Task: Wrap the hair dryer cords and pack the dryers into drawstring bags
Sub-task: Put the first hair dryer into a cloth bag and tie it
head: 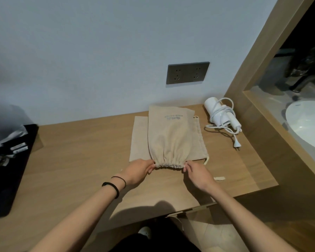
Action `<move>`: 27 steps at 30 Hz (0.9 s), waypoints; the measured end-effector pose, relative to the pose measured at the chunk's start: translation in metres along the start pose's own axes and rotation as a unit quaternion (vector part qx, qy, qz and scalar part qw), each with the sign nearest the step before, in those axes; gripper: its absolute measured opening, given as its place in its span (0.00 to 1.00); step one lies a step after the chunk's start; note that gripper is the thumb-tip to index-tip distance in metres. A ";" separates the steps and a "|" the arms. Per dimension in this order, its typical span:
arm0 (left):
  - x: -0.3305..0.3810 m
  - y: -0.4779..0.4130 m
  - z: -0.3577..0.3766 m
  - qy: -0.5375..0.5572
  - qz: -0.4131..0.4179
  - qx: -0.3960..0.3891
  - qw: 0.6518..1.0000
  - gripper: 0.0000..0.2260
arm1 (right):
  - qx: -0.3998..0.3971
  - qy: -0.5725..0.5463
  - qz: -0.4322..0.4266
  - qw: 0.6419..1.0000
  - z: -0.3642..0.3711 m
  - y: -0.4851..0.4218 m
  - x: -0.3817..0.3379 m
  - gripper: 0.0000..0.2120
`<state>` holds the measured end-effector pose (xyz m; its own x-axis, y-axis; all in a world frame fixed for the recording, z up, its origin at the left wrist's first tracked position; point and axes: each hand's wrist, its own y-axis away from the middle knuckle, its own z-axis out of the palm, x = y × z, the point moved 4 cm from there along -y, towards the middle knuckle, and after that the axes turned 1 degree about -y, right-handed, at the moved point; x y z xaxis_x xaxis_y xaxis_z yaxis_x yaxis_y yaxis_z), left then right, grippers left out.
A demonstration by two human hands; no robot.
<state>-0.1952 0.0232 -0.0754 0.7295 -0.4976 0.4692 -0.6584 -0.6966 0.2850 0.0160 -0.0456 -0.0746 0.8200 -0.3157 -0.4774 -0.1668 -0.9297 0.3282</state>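
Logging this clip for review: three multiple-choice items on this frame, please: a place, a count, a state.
1. Where is the white hair dryer? A. on the black tray B. right of the top bag C. in a hand
2. How many dryers lie uncovered? A. one B. two C. three
3. The top bag's mouth is: A. wide open B. folded under C. gathered shut
Answers: B, it lies on the desk beside that bag; A, only one shows; C, the left hand and right hand pinch its puckered mouth.
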 end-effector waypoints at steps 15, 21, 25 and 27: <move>-0.035 0.010 0.001 0.038 -0.112 -0.006 0.993 0.12 | -0.054 0.036 0.029 0.997 -0.017 -0.004 0.022 0.16; 0.019 -0.017 0.017 -0.013 -0.068 0.007 0.998 0.19 | -0.040 0.042 0.005 0.998 0.007 -0.005 -0.010 0.08; 0.039 -0.023 0.024 0.039 -0.035 -0.003 0.999 0.10 | -0.021 0.001 -0.004 1.000 0.010 -0.002 -0.010 0.12; 0.033 -0.021 0.026 0.097 -0.029 -0.006 0.995 0.12 | -0.016 0.009 -0.021 1.000 0.006 0.001 -0.007 0.11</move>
<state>-0.1523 0.0082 -0.0873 0.7176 -0.3465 0.6042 -0.6191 -0.7148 0.3253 0.0064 -0.0455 -0.0759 0.8356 -0.2724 -0.4771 -0.1147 -0.9358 0.3335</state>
